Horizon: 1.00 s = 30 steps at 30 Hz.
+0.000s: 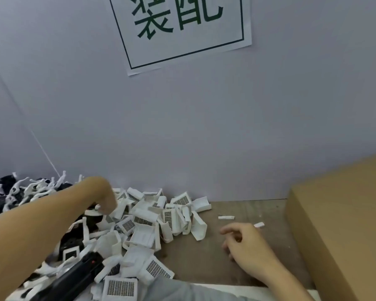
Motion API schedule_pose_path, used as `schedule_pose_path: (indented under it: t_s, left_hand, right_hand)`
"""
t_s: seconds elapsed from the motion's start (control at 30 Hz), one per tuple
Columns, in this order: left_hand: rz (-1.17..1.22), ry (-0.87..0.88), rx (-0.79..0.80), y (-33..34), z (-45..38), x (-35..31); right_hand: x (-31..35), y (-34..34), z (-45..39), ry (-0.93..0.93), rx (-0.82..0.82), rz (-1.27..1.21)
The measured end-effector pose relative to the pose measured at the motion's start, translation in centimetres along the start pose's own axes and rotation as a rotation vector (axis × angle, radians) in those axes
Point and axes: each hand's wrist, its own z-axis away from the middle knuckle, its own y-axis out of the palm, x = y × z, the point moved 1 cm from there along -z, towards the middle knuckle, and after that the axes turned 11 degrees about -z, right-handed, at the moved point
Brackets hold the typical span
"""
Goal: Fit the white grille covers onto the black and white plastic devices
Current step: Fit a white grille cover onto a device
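Left hand (105, 205) reaching deep into the heap of white grille covers (139, 227), fingers curled down among them. Can't really tell whether anything's pinched yet, too blurry at the tips. Right hand (245, 242) resting on the wooden table (237, 207), fingers loosely curled, holding nothing. Covers piled just beyond and beneath the left fingertips; black and white devices (15, 192) heaped behind that wrist, more black bodies under the forearm. Probably light, stiff, thin moulded plastic, a bit slick, mesh face likely easy to dent. Best pinched by the solid side walls, not the grid. Cardboard box (339, 213) off past the right hand.
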Motion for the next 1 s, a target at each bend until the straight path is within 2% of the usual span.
schedule_pose_path:
  t_s: [0.07,0.23,0.33,0.47,0.63,0.73,0.8,0.9,0.97,1.0]
  left_hand:
    - [-0.105,0.063,0.111,0.6,-0.1,0.4]
    - [-0.011,0.042,0.202,0.0,1.6,-0.9]
    - [-0.026,0.029,0.041,1.1,1.0,-0.9]
    - [0.26,0.041,-0.1,2.3,0.3,1.9]
    - [0.418,0.003,-0.526,0.4,1.3,3.4]
    - [0.573,-0.027,-0.696,-2.2,3.2,2.0]
    - [0.797,-0.009,-0.784,-3.7,5.0,0.0]
    - [1.332,0.074,-0.839,-4.8,7.4,-4.8]
    - [1.783,0.144,-0.769,-4.6,8.7,-9.0]
    - [2.021,0.179,-0.685,-4.4,9.1,-11.2]
  right_hand:
    - [0.0,0.0,-0.1,0.004,0.001,-0.001]
    - [0.3,0.0,-0.2,-0.011,0.0,-0.004]
    - [0.3,0.0,-0.2,-0.016,0.004,-0.008]
    - [0.2,0.0,-0.3,-0.012,0.007,-0.01]
    - [0.2,0.1,-0.2,0.003,0.007,-0.006]
    - [0.3,0.0,-0.2,0.002,-0.001,-0.007]
    - [0.4,0.0,-0.2,0.004,-0.009,-0.022]
    - [0.7,0.1,0.0,-0.011,-0.034,-0.109]
    - [1.2,0.0,0.1,-0.059,-0.032,-0.185]
    - [1.6,-0.1,0.2,-0.079,-0.009,-0.232]
